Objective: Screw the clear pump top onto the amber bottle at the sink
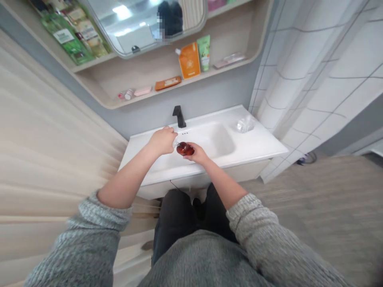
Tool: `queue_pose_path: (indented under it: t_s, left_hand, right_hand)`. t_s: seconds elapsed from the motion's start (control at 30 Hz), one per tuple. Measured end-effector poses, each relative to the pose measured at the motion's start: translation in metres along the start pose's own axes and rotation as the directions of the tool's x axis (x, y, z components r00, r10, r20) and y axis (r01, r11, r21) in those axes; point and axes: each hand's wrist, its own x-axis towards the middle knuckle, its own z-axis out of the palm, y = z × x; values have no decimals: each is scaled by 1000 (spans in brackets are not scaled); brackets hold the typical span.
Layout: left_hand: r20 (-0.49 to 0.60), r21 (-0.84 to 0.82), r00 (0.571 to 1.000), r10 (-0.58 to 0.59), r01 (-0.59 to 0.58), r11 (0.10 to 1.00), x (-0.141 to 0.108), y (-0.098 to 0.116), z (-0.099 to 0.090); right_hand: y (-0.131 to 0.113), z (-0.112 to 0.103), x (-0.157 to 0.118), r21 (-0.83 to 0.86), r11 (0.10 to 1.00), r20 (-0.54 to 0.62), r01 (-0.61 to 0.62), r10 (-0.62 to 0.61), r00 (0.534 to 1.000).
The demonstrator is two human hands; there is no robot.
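The right grip (196,154) is narrow, its fingers wrapped around the body of a dark red bottle (184,148), which lies on its side and is held above the sink bowl (220,139). The left grip (163,142) is also narrow, closed over a clear top (175,143) at the bottle's end, just beside the right grip. The hand hides most of that top, so how it is held in the fingers cannot be told. Both grips are close together, with the bottle between them.

Ahead of the left grip stands a black tap (179,116), near but not touching. Well to the right of the right grip, a crumpled clear plastic item (245,124) lies on the white table (263,147), beyond the sink bowl.

Farther ahead of both grips, a wooden shelf (167,97) holds an orange pouch (189,59), a green tube (204,53), an orange packet (168,83) and a pink bar (143,91), below a mirror (134,28). A tiled wall (317,79) rises to the right of the grips. Gray knit sleeves (89,239) cover both forearms up to the wrists' near side, above dark trousers (176,215).
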Motion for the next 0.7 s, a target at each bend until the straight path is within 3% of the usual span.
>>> queue_pose_path:
  t_s: [0.7]
  left_hand:
    - [25, 38, 996, 82, -83, 996, -8, 16, -19]
  right_hand:
    - [-14, -1, -3, 76, 996, 25, -40, 38, 999]
